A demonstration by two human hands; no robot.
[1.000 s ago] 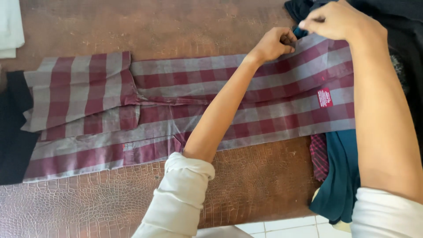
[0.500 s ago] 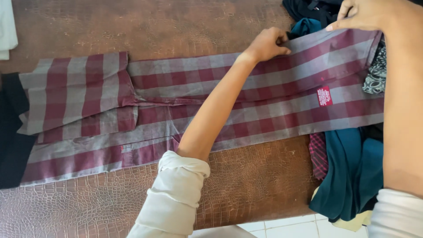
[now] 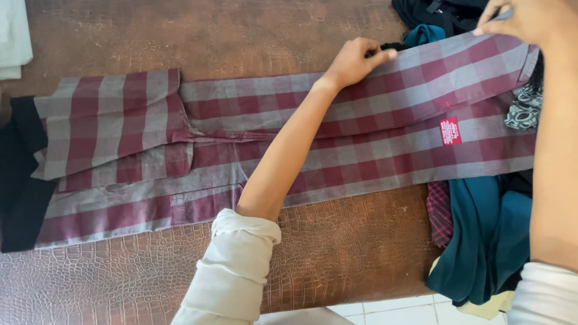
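A maroon-and-grey checked shirt (image 3: 361,138) lies stretched across a brown, scale-textured table (image 3: 337,241), with a sleeve folded over at the left and a small red label near its right end. My left hand (image 3: 355,60) pinches the shirt's far edge near the middle-right. At the top right corner my right hand (image 3: 524,18) grips the same far edge, pulling the cloth taut over a pile of clothes. Both forearms are bare, with white sleeves rolled up.
A teal garment (image 3: 481,241) and dark clothes (image 3: 439,12) are heaped at the table's right end. A black cloth (image 3: 18,180) lies under the shirt's left end. White fabric (image 3: 15,36) sits at the top left. White floor tiles (image 3: 385,310) show below the table edge.
My right hand has drawn the shirt's far edge rightward, spreading the cloth further over the pile. My left hand stays on the edge, fingers now flatter.
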